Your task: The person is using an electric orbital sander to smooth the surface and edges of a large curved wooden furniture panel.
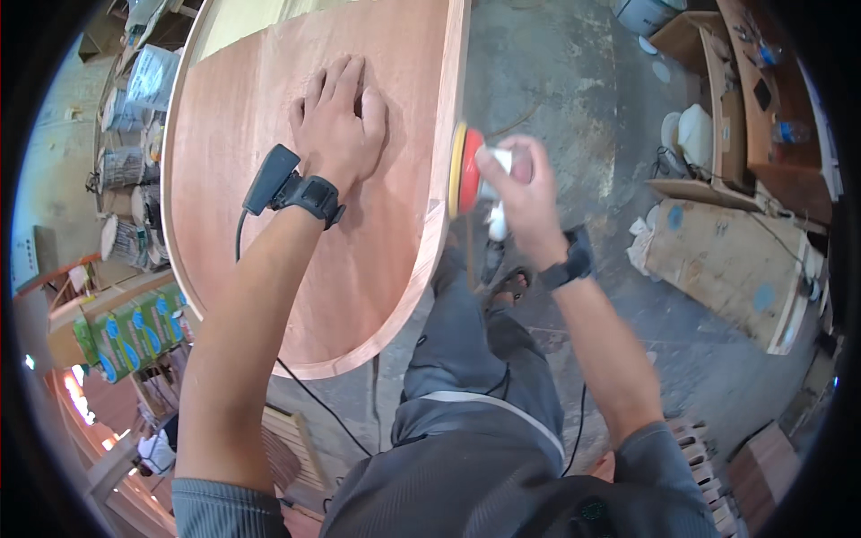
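Observation:
My left hand [339,125] lies flat, fingers stretched out, on the wide wooden panel [242,161] with a rounded near end. A raised pale rim [395,327] runs round that panel. My right hand [529,193] is wrapped round a handheld disc sander [471,170] with a red body and a yellow pad. The sander is turned on its side, its pad facing the outer right edge of the rim. Whether the pad touches the wood there or stands just off it, I cannot tell.
Cans and bundles crowd a shelf [126,170] at the left, with a green box [134,332] nearer me. A wooden cabinet [762,108] and a stained board [726,260] are at the right. A dark cable [323,408] hangs by my left side.

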### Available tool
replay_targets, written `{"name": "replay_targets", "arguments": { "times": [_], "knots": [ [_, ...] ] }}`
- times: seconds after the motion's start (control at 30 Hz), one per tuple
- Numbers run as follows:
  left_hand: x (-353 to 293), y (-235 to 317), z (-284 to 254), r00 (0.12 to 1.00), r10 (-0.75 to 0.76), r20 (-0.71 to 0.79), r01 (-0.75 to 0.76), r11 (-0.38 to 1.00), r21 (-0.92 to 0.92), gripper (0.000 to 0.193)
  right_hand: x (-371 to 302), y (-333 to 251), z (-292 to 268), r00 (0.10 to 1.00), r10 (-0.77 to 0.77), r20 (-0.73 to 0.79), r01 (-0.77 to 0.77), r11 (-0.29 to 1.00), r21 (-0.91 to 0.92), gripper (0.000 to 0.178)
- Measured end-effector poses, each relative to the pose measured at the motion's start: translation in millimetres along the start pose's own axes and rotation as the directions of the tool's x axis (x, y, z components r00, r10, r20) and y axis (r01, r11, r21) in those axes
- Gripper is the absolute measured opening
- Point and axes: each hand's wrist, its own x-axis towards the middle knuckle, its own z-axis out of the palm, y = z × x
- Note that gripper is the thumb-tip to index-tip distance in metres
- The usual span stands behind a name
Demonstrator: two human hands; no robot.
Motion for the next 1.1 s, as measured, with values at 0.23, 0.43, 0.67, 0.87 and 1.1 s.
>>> {"name": "replay_targets", "arguments": {
  "times": [0.23, 0.43, 0.67, 0.87, 1.1],
  "knots": [
    [-5, -4, 0, 1.000, -0.020, -0.020, 0.021, 0.998, 0.052, 0.055, -74, 40, -2, 0.985, -0.162, 0.065, 0.172, 0.968, -0.182, 0.043],
    [-2, 5, 3, 1.000, -0.024, -0.014, 0.024, 1.000, 0.009, 0.054, 30, 25, -10, 0.997, -0.074, -0.019, 0.072, 0.992, -0.105, 0.038],
    [-4, -3, 4, 0.999, -0.028, -0.035, 0.029, 0.999, 0.023, 0.054, -64, 54, -3, 0.986, -0.167, -0.007, 0.161, 0.959, -0.232, 0.035],
    [-3, 3, 4, 0.999, -0.025, -0.028, 0.025, 1.000, 0.014, 0.055, 18, 26, -9, 1.000, -0.004, -0.023, 0.004, 1.000, -0.030, 0.035],
    [-5, 0, 2, 0.999, -0.032, -0.031, 0.032, 0.999, 0.008, 0.055, -48, 56, -8, 0.992, -0.125, -0.013, 0.121, 0.977, -0.178, 0.034]
  ]
}}
